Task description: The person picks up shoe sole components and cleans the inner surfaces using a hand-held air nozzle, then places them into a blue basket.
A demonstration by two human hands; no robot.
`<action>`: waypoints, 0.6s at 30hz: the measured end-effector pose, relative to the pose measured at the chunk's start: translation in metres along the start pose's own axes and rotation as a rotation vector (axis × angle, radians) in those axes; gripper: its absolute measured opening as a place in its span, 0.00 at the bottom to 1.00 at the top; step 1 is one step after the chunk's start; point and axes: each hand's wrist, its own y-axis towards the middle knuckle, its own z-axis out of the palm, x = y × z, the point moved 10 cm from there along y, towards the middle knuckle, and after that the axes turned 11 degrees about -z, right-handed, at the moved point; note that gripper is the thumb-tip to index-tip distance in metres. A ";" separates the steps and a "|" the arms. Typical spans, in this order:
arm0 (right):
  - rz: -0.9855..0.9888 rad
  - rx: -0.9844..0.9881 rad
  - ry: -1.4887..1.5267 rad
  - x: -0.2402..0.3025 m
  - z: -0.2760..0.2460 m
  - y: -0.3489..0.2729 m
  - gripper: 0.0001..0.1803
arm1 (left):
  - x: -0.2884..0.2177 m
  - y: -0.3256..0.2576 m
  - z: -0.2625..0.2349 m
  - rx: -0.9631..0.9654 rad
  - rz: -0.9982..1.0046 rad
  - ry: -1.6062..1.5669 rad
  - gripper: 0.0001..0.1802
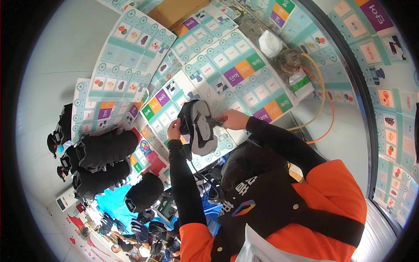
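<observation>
Grey and black are worn by the shoe-shaped piece point(202, 126), which is held at the near part of the worktable point(245, 94); whether it is rested on the surface or raised slightly above it cannot be told. Its left edge is gripped by the left hand point(174, 129), with the fingers partly curled (how firmly cannot be judged). A red-handled tool point(221, 118) is enclosed by the right hand point(235, 120), its dark, blurred head brought close to the piece's right side.

Most likely, trouble would be caused by the one-sided hold: if the piece is pushed harder from the right than it is steadied from the left, it could be twisted or slid across the worktable. The paler grey part could be scuffed or marked if the tool is angled badly or pressed too hard. A dark cord point(195, 168), seen beside the left wrist at the worktable's near edge, might be snagged if the forearm is swung.

As for looks, a long, rounded grey form is shown lengthwise, bordered on the left by black, with a broader grey end turned toward the worktable's near edge. Shadowed folds or seams are suggested along its middle, though fine detail is lost. Stacked black pieces point(107, 150) are kept left of the worktable.
</observation>
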 end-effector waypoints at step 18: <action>-0.005 0.039 -0.125 -0.011 0.007 -0.008 0.15 | -0.014 -0.006 0.003 -0.032 0.111 -0.021 0.21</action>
